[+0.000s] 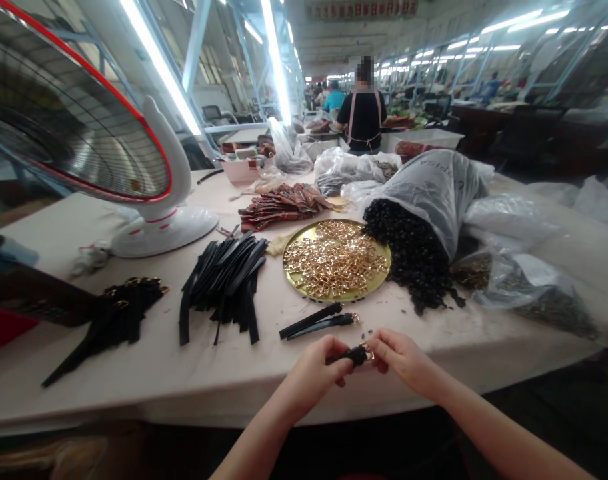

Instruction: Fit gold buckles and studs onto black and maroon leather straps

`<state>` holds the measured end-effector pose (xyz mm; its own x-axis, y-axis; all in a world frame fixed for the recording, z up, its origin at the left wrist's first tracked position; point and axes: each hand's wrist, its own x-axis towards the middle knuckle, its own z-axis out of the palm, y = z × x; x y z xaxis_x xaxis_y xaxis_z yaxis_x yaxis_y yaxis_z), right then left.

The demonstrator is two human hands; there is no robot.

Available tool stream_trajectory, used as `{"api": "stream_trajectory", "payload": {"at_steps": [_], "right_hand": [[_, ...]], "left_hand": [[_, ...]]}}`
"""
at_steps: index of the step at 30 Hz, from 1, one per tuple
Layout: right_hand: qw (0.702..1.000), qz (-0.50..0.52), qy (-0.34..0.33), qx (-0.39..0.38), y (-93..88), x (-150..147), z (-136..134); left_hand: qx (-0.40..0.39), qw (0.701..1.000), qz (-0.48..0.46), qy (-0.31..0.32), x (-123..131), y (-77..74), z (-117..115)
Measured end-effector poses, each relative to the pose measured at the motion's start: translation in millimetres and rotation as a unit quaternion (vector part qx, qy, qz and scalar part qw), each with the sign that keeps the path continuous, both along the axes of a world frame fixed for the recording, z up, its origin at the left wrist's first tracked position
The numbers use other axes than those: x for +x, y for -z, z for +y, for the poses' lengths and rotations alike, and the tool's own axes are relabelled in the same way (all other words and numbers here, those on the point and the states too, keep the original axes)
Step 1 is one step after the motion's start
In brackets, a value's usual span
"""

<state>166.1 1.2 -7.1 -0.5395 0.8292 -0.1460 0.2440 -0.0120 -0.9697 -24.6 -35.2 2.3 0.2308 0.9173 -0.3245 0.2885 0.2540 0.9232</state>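
Observation:
Near the table's front edge, my left hand [320, 363] is closed around a short black strap [356, 356]. A gold buckle [369, 353] sits at the strap's right end, pinched by the fingers of my right hand [401, 359]. Just beyond my left hand lie two finished-looking black straps [311, 321] with gold buckles at their right ends. Farther back, a round gold tray [288, 270] carries a heap of small gold buckles [337, 257]. Small black pieces [409, 257] spill from a plastic bag to the right of the tray.
Loose black strips [224, 283] lie left of the tray, and buckled black straps [127, 307] farther left. A white fan [167, 230] stands at the left. Reddish-brown strips [281, 207], plastic bags [434, 193] and a person [364, 117] are behind.

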Motion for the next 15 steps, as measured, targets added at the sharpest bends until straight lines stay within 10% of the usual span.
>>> {"api": "stream_trajectory", "payload": {"at_steps": [15], "right_hand": [[0.997,0.002,0.054,-0.047,8.4,-16,19]], "left_hand": [[0.117,0.962,0.244,0.049,-12,4.2,18]]}}
